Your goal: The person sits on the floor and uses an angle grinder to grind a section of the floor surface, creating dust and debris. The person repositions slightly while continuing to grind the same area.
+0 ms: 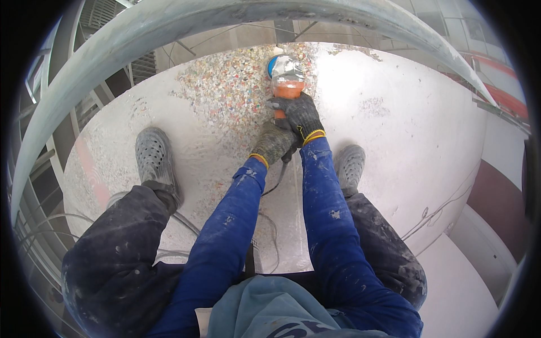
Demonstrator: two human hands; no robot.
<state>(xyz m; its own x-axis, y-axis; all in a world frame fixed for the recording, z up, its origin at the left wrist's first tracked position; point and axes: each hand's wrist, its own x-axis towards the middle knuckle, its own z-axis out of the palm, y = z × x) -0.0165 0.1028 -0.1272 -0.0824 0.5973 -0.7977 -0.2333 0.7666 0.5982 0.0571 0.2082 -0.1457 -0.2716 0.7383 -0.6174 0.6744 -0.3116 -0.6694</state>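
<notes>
Hands: both wear dark knit gloves with yellow cuffs, and both are closed around one power tool.
Right hand: wrapped over the orange body of the tool, fingers curled down its sides, ahead of the other hand.
Left hand: clenched around the rear handle of the tool, just behind and touching the right hand.
Grinder: an orange hand-held grinder, its front part covered in clear plastic film, reaching away from the right hand with its head pressed down on the rounded white surface.
Disc: a blue round edge shows at the far left of the tool's head, beyond both hands.
Cable: a dark cord drops from below the left hand and runs back between the forearms.
Sleeves: bright blue, speckled with white dust, running from the hands back to the lower edge.
Patch: a speckled, many-coloured ground area lies around the tool's head and to the left of the hands.
Surface: a dusty white dome that spreads smooth to the right of the hands.
Shoes: a grey perforated shoe well left of the hands, another just right of the right forearm.
Pipe: a pale curved rail arches beyond the tool.
</notes>
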